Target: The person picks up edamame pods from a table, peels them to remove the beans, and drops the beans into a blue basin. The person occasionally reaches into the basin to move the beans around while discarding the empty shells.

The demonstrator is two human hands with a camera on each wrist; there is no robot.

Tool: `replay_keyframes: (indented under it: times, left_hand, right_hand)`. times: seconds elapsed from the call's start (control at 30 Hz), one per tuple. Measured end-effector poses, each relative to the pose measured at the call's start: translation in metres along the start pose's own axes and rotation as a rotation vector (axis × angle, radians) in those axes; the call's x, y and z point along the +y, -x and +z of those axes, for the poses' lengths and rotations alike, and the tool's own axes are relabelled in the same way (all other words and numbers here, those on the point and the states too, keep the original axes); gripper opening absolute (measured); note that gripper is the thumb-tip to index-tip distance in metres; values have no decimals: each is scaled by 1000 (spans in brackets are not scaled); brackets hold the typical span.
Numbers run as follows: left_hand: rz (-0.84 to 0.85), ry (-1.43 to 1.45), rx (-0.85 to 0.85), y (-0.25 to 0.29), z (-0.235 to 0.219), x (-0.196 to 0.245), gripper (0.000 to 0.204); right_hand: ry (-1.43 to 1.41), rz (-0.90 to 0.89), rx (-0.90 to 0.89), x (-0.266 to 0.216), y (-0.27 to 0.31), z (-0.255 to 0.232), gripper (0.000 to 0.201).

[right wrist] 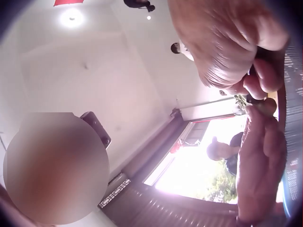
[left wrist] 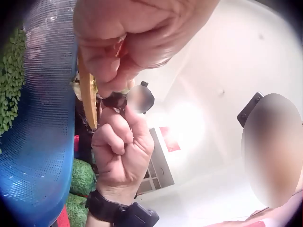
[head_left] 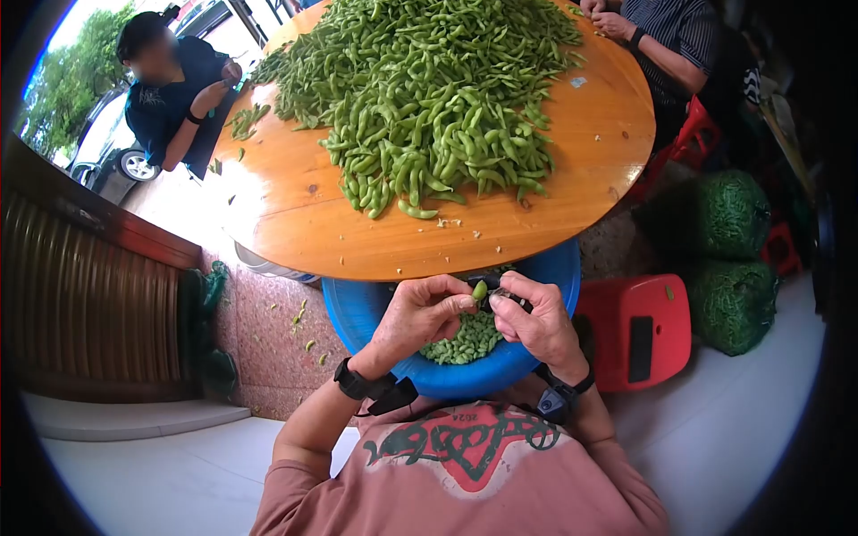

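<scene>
Over the blue basket [head_left: 344, 308], my left hand [head_left: 420, 313] pinches a green edamame pod [head_left: 480, 290] between thumb and fingertips. My right hand [head_left: 536, 326] is right beside it, its fingers curled around a small dark object [left wrist: 113, 100] at the pod's end; I cannot tell what kind of object it is. In the left wrist view the right hand [left wrist: 124, 146] meets the left at the fingertips. The right wrist view shows the left hand [right wrist: 259, 165] below the right one. Shelled green beans [head_left: 465, 342] lie in the basket under both hands.
A large heap of edamame pods [head_left: 429, 98] covers much of the wooden table [head_left: 295, 228]. Two other people sit at its left [head_left: 170, 98] and right [head_left: 675, 40]. A red stool [head_left: 666, 330] and full green mesh sacks [head_left: 733, 304] stand at the right. Scattered pods lie on the floor.
</scene>
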State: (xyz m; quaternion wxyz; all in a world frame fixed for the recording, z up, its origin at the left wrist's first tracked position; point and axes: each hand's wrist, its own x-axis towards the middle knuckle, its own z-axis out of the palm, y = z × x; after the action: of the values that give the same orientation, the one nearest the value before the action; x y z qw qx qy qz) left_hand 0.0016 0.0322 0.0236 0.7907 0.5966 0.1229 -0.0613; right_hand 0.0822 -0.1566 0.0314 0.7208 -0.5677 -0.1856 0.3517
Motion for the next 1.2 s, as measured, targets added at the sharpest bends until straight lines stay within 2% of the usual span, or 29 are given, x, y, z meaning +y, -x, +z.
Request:
replay_keyframes:
  times: [0.27, 0.33, 0.47, 0.53, 0.57, 0.6, 0.63, 0.73, 0.77, 0.8, 0.83, 0.87, 0.9, 0.93, 1.0, 1.03, 1.1, 1.13, 1.2]
  left_hand:
    - [-5, -66, 19, 3, 1, -13, 13]
    - [171, -322, 127, 5, 5, -16, 13]
    - [195, -352, 141, 6, 8, -17, 14]
    - [9, 51, -26, 6, 3, -20, 15]
    - [8, 52, -26, 6, 2, -20, 15]
    - [-82, 283, -114, 6, 2, -20, 12]
    - [-172, 513, -203, 6, 1, -20, 9]
    - [-102, 357, -152, 7, 8, -20, 13]
    - [-104, 358, -151, 7, 13, -22, 13]
    - [0, 192, -65, 5, 20, -25, 15]
    - [104, 25, 21, 5, 23, -27, 17]
    - [105, 26, 23, 5, 21, -30, 17]
    - [106, -134, 39, 5, 15, -35, 19]
    - [105, -295, 55, 5, 12, -37, 21]
    - [102, -343, 59, 8, 13, -24, 24]
    - [-1, -294, -31, 7, 7, -20, 26]
    - [-138, -208, -183, 6, -6, -20, 31]
    - [-137, -206, -180, 5, -6, -19, 31]
    - [-216, 28, -173, 5, -7, -17, 31]
  right_hand:
    - [5, 0, -45, 8, 2, -6, 16]
    - [-29, 9, -56, 9, 3, -5, 15]
    - [65, -26, -14, 10, 2, -5, 15]
    - [97, -42, -20, 14, 1, -10, 15]
    - [-119, 63, -102, 19, 0, -17, 14]
    - [-335, 167, -183, 21, -1, -21, 13]
    - [-336, 167, -183, 21, 0, -21, 13]
    - [-333, 190, -167, 17, 2, -17, 12]
    - [-165, 117, -94, 15, 3, -11, 11]
    - [2, 43, -21, 14, 3, -6, 11]
    - [3, 43, -21, 17, 1, -4, 11]
    - [223, -155, 5, 22, -2, -2, 11]
    - [443, -355, 31, 26, -4, -2, 10]
    - [443, -354, 30, 28, -5, -3, 10]
    - [414, -263, 21, 30, -5, -8, 8]
    - [415, -259, 20, 28, -4, -10, 8]
    - [89, 105, -23, 22, -1, -10, 10]
    - [90, 107, -26, 23, -2, -10, 10]
    - [256, 74, -9, 28, -5, -8, 13]
